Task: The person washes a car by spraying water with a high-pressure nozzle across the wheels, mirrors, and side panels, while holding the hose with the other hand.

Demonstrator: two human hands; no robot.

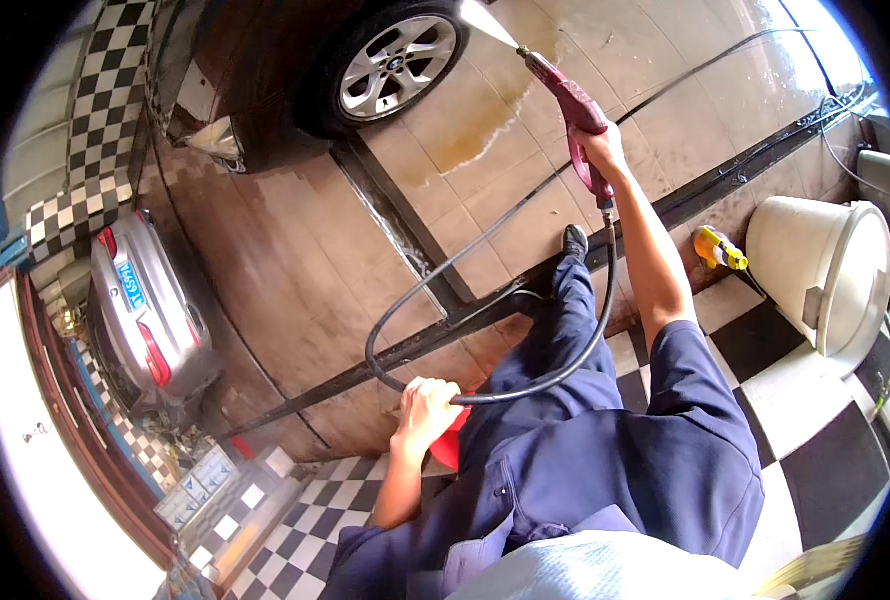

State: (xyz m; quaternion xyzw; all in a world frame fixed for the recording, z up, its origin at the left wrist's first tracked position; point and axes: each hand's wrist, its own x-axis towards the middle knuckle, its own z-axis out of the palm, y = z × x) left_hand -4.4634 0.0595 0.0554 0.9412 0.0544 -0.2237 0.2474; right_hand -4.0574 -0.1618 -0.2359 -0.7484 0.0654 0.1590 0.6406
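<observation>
My right hand (599, 152) is wrapped around the grip of a dark red pressure-washer spray gun (574, 101). A white fan of water (486, 22) leaves its brass nozzle (522, 51) toward the front tyre of a dark car. The alloy wheel (398, 67) bears a BMW badge. From the base of the gun a black hose (557, 377) loops down to my left hand (428, 409), which grips it near my waist. Beyond that hand, the hose curves up and runs across the floor to the upper right.
Wet tiles (482, 142) carry brownish runoff, and a dark drain channel (407, 225) crosses them. At right stand a large white plastic bucket (805, 270) and a yellow-capped spray bottle (719, 247). A silver car (179, 300) is at left. Something red (449, 442) shows beside my left hand.
</observation>
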